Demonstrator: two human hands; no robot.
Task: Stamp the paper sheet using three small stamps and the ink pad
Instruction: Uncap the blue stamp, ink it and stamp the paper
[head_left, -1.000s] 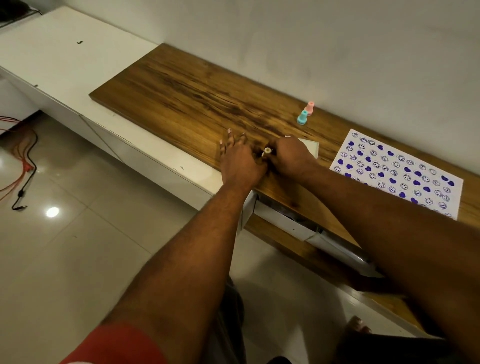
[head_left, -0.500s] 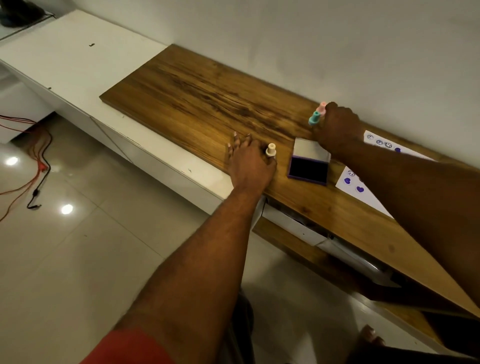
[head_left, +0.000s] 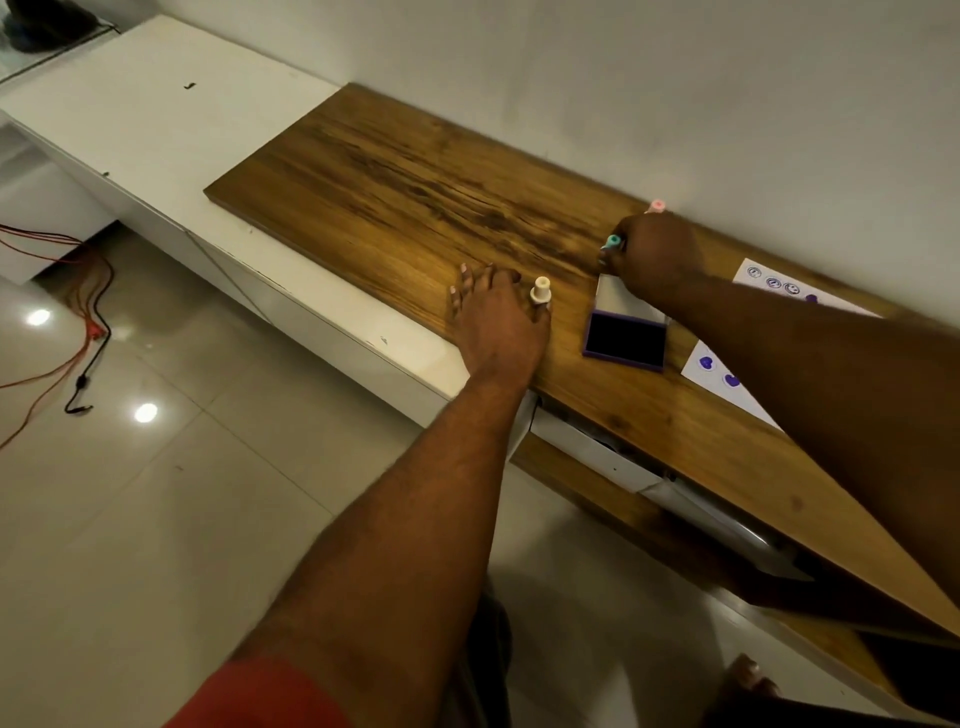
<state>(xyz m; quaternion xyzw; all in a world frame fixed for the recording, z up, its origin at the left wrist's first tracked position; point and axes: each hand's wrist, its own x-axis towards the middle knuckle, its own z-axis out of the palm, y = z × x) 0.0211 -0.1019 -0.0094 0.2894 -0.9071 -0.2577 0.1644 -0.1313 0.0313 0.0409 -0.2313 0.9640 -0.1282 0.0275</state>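
My left hand (head_left: 498, 325) lies flat on the wooden top (head_left: 395, 187) with its fingers spread. A cream stamp (head_left: 540, 290) stands upright right beside its thumb. My right hand (head_left: 655, 254) reaches toward the wall and is closed around a teal stamp (head_left: 614, 242), which sticks out to the left of the fist. A pink stamp (head_left: 657, 206) stands just behind that hand, against the wall. The ink pad (head_left: 626, 340) lies open between my hands, its dark pad facing up and its lid (head_left: 615, 297) folded back. My right forearm hides most of the paper sheet (head_left: 714, 376), which carries purple prints.
The wooden top rests on a long white cabinet (head_left: 156, 119) running along the wall. Below the front edge a white drawer (head_left: 587, 447) stands slightly open. Red and black cables (head_left: 83, 332) lie on the tiled floor at the left.
My right hand left the cream stamp beside the ink pad, reached back to the wall and closed on the teal stamp. My left hand stayed flat on the wood.
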